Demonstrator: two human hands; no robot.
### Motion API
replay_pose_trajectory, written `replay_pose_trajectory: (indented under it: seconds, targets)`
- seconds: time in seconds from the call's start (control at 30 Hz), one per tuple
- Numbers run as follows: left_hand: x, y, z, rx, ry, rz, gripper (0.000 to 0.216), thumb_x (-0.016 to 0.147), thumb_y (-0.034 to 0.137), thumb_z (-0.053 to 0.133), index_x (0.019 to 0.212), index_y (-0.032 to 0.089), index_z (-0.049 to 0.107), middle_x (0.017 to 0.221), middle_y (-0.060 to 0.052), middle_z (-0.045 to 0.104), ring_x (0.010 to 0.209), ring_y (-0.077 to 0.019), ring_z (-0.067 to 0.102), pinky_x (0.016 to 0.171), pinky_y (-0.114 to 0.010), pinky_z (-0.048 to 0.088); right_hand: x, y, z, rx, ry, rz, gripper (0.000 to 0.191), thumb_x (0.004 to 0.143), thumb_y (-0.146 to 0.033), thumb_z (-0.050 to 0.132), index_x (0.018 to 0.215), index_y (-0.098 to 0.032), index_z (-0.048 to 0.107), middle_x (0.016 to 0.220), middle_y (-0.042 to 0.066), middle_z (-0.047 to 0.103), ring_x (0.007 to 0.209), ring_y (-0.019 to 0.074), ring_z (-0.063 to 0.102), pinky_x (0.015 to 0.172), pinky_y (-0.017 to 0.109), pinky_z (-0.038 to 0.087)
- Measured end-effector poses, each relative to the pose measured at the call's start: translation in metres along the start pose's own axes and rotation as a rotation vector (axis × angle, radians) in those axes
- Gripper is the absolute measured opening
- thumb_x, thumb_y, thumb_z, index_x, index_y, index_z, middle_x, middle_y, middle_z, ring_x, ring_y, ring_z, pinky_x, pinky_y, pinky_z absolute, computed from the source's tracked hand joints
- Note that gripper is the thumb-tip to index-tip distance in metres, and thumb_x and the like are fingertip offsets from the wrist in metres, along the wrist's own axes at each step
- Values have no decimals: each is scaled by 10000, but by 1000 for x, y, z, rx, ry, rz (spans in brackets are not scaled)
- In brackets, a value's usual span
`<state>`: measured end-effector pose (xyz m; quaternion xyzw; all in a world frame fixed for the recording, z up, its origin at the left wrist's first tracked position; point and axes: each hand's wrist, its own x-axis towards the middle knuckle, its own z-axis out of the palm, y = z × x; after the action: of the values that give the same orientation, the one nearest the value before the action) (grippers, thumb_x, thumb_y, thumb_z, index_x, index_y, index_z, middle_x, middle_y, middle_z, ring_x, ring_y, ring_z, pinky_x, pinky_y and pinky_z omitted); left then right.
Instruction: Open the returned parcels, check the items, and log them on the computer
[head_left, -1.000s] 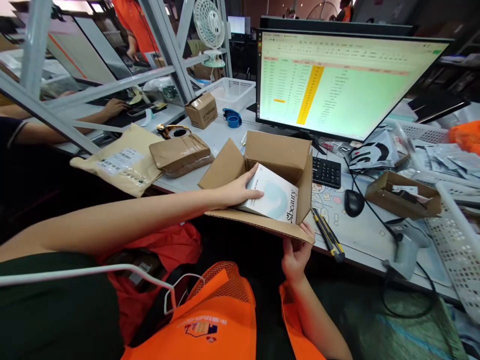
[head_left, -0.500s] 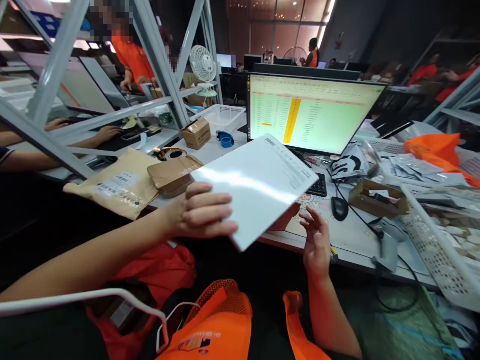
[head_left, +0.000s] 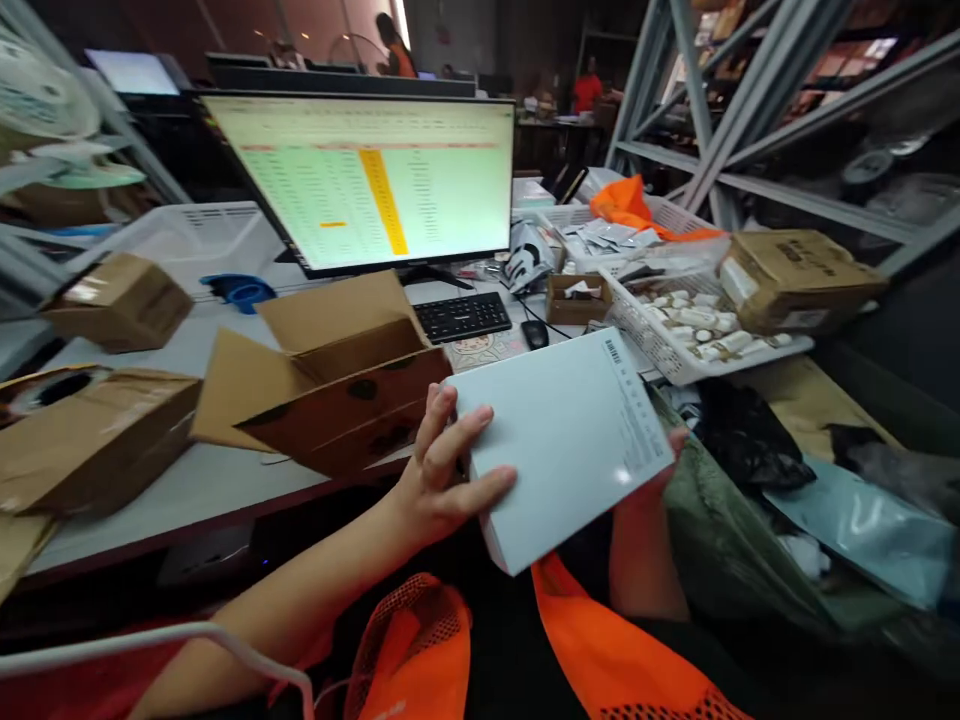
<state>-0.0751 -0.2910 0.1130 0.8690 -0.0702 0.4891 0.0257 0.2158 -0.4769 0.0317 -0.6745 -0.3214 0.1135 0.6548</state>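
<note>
A flat white box [head_left: 559, 440] with a barcode and small print along its right end is held tilted above my lap. My left hand [head_left: 442, 470] grips its left end, several fingers lying over the top face. At the right end my right hand [head_left: 667, 465] supports it, mostly hidden beneath and behind the box. An open cardboard carton [head_left: 352, 410] with raised flaps stands on the desk just beyond my left hand. Its inside bottom is out of sight.
Behind the carton are a monitor [head_left: 375, 180], a keyboard [head_left: 463, 316] and a mouse [head_left: 534, 334]. Cardboard boxes [head_left: 97, 440] lie at left. On the right sit a white basket [head_left: 675, 355] of small white items, a brown box [head_left: 802, 280] and a green sack [head_left: 735, 530].
The view has swung right. The white box has moved right and lower, and my right hand, free before, now holds its right end. The open carton has come into fuller view.
</note>
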Motion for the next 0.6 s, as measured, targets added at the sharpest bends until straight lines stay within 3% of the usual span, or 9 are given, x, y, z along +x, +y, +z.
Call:
replay_pose_trajectory:
  seconds: [0.07,0.13,0.23,0.3,0.37,0.43,0.5,0.6]
  targets:
    - [5,-10,11,-78,12,88,473,908,136,801,1299,308,598,1746,-70,323,1650,-354,228,1296,-655,340,35,3,-24,-158,169,45,873,949,-768,298,1535,-185,580,1572,188,547,1507,389,462,1147,600,469]
    - [-1,-23,23,-109,-38,141,422,920,76,765,1272,253,615,1743,-105,332,1643,-349,245,1283,-635,366,79,5,-36,-452,236,178,811,914,-668,505,1473,-88,605,1576,250,523,1542,394,398,1236,565,360]
    - [-19,-40,38,-97,-94,162,379,927,65,752,1255,215,635,1718,-143,374,1637,-343,258,1272,-634,368,139,8,-29,-689,134,367,679,779,-525,757,1272,-61,701,1400,296,648,1431,428,520,1214,544,366]
    - [-30,-48,46,-88,-105,153,386,917,73,765,1256,210,644,1703,-159,397,1636,-339,263,1267,-633,374,163,7,-14,-649,80,395,553,682,-428,844,1082,-63,732,1246,311,706,1348,460,582,1154,543,422]
    - [-38,-56,50,-74,-107,142,392,912,71,766,1258,211,646,1705,-160,392,1642,-331,248,1273,-625,370,172,5,-1,-596,45,399,457,626,-357,854,966,-91,706,1125,293,727,1275,458,622,1077,523,483]
    - [-45,-65,49,-45,-119,127,407,907,58,761,1263,217,645,1715,-152,375,1650,-324,225,1283,-626,353,168,1,3,-503,-9,383,422,626,-349,821,954,-137,661,1007,216,739,1131,390,686,954,464,551]
    - [-52,-75,43,-13,-151,115,413,903,52,759,1263,224,648,1718,-143,371,1655,-325,210,1288,-643,330,155,-4,-3,-379,-104,368,414,647,-422,781,943,-184,617,857,111,717,888,292,708,784,393,584]
    - [-65,-88,28,6,-204,122,367,915,64,751,1229,234,667,1706,-130,396,1654,-329,215,1290,-670,301,125,-16,-22,-179,-305,371,480,632,-569,778,890,-205,602,671,12,627,603,190,604,578,317,532]
